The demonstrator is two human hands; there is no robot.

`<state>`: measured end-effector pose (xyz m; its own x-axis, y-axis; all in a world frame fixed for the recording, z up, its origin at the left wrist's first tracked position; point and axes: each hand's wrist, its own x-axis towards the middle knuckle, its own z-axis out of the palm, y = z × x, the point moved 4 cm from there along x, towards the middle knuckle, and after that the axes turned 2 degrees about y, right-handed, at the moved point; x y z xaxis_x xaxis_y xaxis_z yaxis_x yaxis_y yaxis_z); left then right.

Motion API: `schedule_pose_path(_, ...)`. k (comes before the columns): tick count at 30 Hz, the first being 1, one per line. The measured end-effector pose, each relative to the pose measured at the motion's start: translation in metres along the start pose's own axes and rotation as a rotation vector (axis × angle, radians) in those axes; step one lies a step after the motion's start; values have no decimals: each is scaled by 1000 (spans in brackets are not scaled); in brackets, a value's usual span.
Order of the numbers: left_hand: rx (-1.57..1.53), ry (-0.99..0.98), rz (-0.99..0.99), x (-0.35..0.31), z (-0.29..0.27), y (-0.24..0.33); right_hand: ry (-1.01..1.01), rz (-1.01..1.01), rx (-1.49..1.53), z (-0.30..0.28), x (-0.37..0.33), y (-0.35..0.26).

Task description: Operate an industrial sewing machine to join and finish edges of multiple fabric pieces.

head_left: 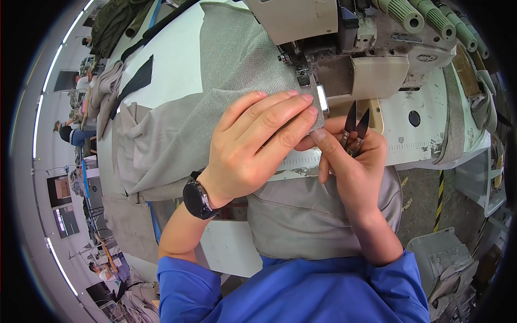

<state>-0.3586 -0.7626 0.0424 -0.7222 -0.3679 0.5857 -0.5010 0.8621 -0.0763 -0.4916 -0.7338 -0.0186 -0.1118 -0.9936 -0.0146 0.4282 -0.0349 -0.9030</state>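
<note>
Grey woven fabric point(237, 59) lies across the white machine table, its right edge under the needle area point(304, 78) of a beige sewing machine point(296, 24). My left hand point(250, 142) rests flat on this fabric, fingers stretched out toward the needle area. At the fabric's near right corner, the thumb and a finger of my right hand point(353, 167) pinch the edge. The same hand carries thread snips point(350, 123), their two dark blades pointing up and standing apart; its curled fingers partly hide their body. The needle tip cannot be made out.
Grey-beige cloth point(307, 220) drapes over my lap. Green ribbed rods point(401, 15) jut from the machine at the upper right. A woven strip point(452, 118) hangs over the table's right side, above grey bins point(441, 258). Dark cloth point(141, 78) lies at the left; people work beyond.
</note>
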Motion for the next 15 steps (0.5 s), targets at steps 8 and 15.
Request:
schedule_pose_path(8,-102,9,-34,3,4,-9,26,19,32,-1,0,-3)
schedule_pose_path(15,-286,-31,-203,6,-2,-15,82,-714,-570,-10,-4,-21)
